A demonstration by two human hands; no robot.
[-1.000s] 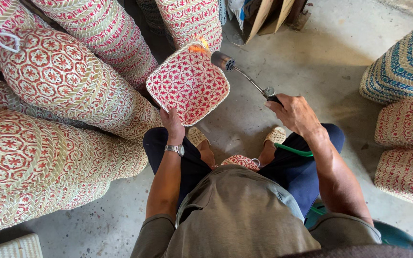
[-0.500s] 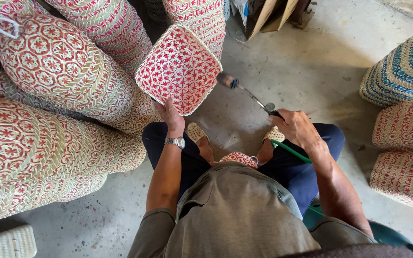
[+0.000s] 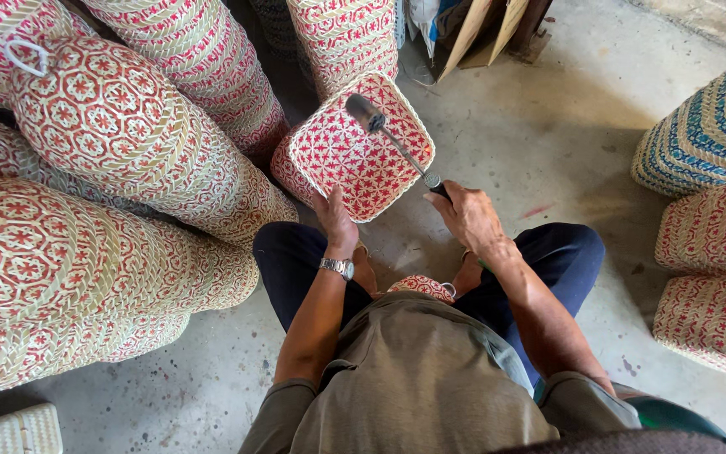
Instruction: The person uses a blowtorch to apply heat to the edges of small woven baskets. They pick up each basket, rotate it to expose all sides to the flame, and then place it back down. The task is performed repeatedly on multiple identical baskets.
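Observation:
A small square woven basket [image 3: 355, 151], red and cream, stands tilted on the concrete floor in front of my knees, its patterned bottom facing up. My left hand [image 3: 335, 220], with a wristwatch, grips its near rim. My right hand [image 3: 466, 215] holds the handle of a metal torch-like tool [image 3: 390, 139], whose dark head hovers over the basket's bottom. Whether the head touches the weave I cannot tell. Another small woven piece [image 3: 422, 287] rests between my thighs.
Stacks of large red and cream woven baskets [image 3: 102, 151] lie on their sides at the left. A blue and cream basket [image 3: 712, 126] and more red ones [image 3: 716, 277] stand at the right. Cardboard [image 3: 485, 29] leans at the back.
My left hand has turned the small basket and shifted it right. My right hand swung the tool from the floor beside the basket to above its bottom.

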